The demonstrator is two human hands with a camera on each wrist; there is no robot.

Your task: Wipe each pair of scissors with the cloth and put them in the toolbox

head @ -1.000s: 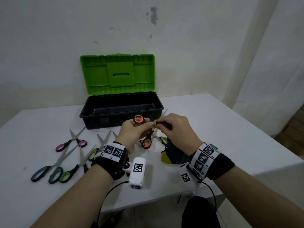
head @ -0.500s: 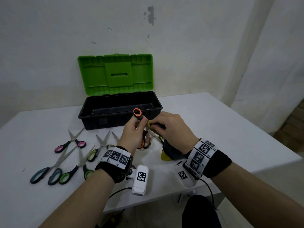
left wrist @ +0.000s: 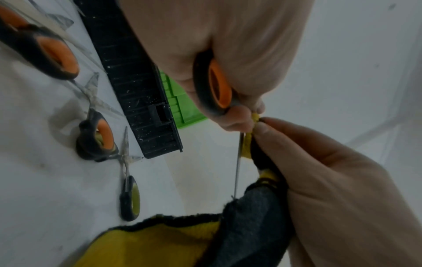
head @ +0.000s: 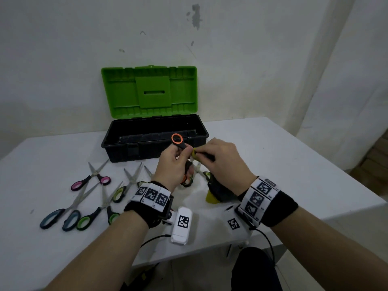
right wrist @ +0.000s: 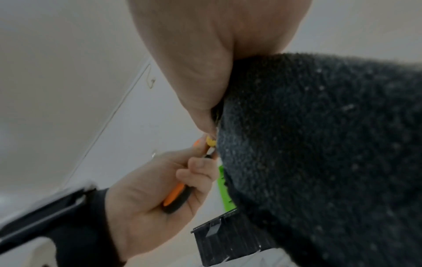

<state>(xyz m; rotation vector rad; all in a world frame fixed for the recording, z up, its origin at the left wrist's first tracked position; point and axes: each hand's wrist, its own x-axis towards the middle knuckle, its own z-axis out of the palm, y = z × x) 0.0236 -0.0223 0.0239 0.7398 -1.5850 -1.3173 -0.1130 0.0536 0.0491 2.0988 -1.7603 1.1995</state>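
Note:
My left hand [head: 181,154] grips a pair of orange-and-black-handled scissors [head: 177,141] above the table, in front of the open toolbox [head: 126,153]. One handle ring sticks up over my fingers. The left wrist view shows the handle [left wrist: 213,88] in my palm and the thin blade [left wrist: 237,162] pointing down. My right hand [head: 199,153] pinches the yellow-and-grey cloth [head: 217,193] around the blade, close to the handle. The rest of the cloth [left wrist: 251,225] hangs below my right hand. The toolbox is black with a green lid [head: 149,91] standing up.
Several other scissors lie on the white table [head: 294,164] left of my hands: pink-handled [head: 92,179], blue-handled [head: 60,216], green-handled [head: 95,215]. Another orange-handled pair [left wrist: 98,135] lies under my left hand. The table's front edge is near my wrists.
Both hands have lifted the scissors a little toward the toolbox, and the orange ring now stands higher. The cloth stays pinched on the blade.

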